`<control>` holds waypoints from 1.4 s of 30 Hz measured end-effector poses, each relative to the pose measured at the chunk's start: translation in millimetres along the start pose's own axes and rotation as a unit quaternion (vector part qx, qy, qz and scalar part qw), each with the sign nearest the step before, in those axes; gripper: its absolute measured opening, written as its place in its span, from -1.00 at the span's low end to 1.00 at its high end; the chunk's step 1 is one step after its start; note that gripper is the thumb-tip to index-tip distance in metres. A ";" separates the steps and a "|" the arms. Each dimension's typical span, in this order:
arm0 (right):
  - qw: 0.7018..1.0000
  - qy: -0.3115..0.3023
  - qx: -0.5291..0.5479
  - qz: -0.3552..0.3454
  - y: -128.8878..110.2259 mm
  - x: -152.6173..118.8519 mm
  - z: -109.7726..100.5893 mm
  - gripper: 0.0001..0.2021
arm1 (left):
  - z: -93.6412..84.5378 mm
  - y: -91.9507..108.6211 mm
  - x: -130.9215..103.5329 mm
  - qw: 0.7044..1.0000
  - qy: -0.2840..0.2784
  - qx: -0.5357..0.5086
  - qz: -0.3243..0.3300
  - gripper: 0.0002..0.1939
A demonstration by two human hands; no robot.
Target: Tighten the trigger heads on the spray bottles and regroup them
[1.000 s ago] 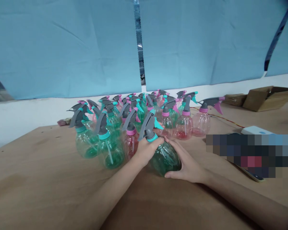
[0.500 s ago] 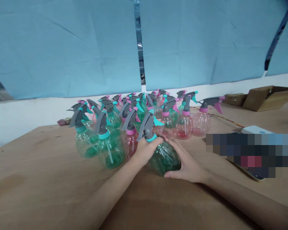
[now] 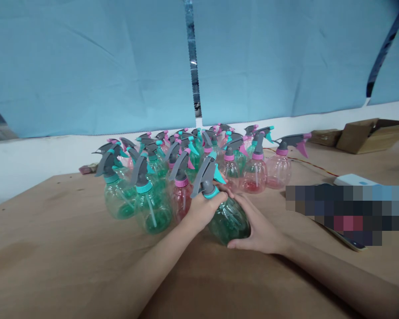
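Note:
Between my hands a green spray bottle [image 3: 230, 220] leans to the left, its grey trigger head and teal collar pointing up. My left hand [image 3: 204, 206] is closed round its neck and upper body, thumb just below the collar. Around the lower right side and base wraps my right hand [image 3: 261, 228]; its far fingers are partly hidden behind the bottle. Just left stands a pink spray bottle [image 3: 182, 197], and beyond it a green spray bottle [image 3: 154, 215] with a teal collar. I cannot tell whether the held bottle's base touches the table.
Several more pink and green spray bottles [image 3: 254, 175] stand grouped behind my hands on the wooden table [image 3: 63, 248]. At right are a white power strip [image 3: 355, 180], a blurred-out area with a phone edge, thin wires and an open cardboard box [image 3: 369, 137]. A blue curtain hangs behind.
The held bottle's spray head has turned slightly, its teal trigger now angled lower and nearer the neck. Both hands keep their hold in nearly the same place.

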State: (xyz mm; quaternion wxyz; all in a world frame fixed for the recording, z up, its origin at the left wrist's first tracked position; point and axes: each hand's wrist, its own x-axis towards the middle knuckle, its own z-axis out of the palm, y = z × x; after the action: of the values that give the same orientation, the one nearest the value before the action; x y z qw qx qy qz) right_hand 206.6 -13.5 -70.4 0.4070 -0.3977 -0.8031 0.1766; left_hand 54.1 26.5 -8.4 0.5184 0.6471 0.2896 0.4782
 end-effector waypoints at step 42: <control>0.996 0.063 -0.022 0.066 28.7 5.3 4.6 -0.41 | 8.2 -48.2 -29.2 0.865 0.150 0.393 0.275 -0.52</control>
State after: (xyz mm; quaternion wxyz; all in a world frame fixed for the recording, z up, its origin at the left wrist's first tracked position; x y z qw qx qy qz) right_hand 215.2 8.7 -88.0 0.4348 -0.4695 -0.7516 0.1600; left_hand 56.5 12.1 -63.5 0.0193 0.7709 0.3382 0.5395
